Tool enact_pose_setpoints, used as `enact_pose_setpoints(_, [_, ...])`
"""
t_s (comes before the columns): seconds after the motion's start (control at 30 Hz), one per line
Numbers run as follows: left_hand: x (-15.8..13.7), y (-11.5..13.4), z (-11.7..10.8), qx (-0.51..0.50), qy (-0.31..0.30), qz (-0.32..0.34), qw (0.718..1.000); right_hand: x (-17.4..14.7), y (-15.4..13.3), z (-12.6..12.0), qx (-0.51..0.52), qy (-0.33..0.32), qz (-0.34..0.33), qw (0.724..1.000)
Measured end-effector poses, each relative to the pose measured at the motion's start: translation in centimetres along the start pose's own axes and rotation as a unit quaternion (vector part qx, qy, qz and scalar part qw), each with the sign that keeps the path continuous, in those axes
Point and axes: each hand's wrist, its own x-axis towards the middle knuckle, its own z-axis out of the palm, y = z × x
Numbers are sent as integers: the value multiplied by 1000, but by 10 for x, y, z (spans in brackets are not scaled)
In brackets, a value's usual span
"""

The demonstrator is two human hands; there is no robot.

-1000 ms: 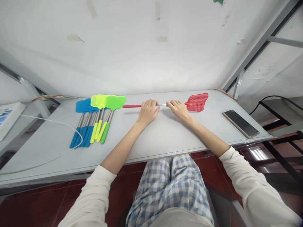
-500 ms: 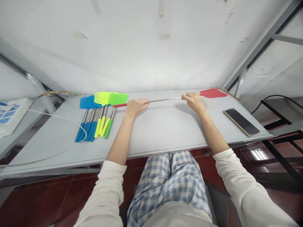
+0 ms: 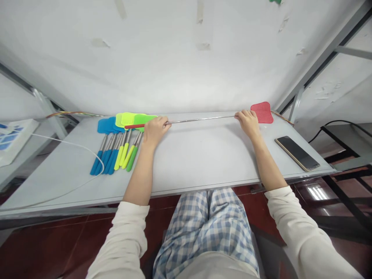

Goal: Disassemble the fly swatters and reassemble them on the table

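Observation:
A red fly swatter with a long metal telescopic rod stretches between my two hands above the table. My left hand is closed around its red handle, close to where the rod begins. Near the other end, my right hand grips the rod just below the red mesh head, which faces me. Under and beside my left hand lies a row of fly swatters with short rods: blue ones, yellow ones and a green one, their handles toward me.
On the table's right side lies a smartphone. A white cable loops over the left part. At far left rests a white-and-blue object. A wall stands behind; metal posts rise at both sides.
My hands have moved apart, left hand leftward and right hand rightward, and more metal rod shows between them. The swatter's red head has turned from nearly flat to facing me.

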Motion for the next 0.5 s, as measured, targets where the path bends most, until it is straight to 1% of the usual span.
enact_pose_setpoints(0.07, [1, -3, 1, 16, 32, -2, 999, -1, 6, 3, -3, -1, 21, 1000])
enact_pose_setpoints(0.13, [3, -6, 2, 36, 37, -12, 999, -3, 12, 5, 5, -16, 31, 999])
enact_pose_setpoints(0.27, [2, -7, 3, 43, 3, -61, 997, -7, 19, 6, 50, -57, 30, 997])
enact_pose_setpoints(0.37, [-1, -6, -3, 44, -22, -106, 993, -7, 22, -1, 92, -64, 30, 993])
enact_pose_setpoints(0.43, [-2, -3, -7, 51, -35, -116, 991, -7, 18, -8, 114, -60, 31, 991])
enact_pose_setpoints(0.5, [-1, 4, -10, 52, -46, -102, 992, -6, 6, -14, 132, -60, 23, 989])
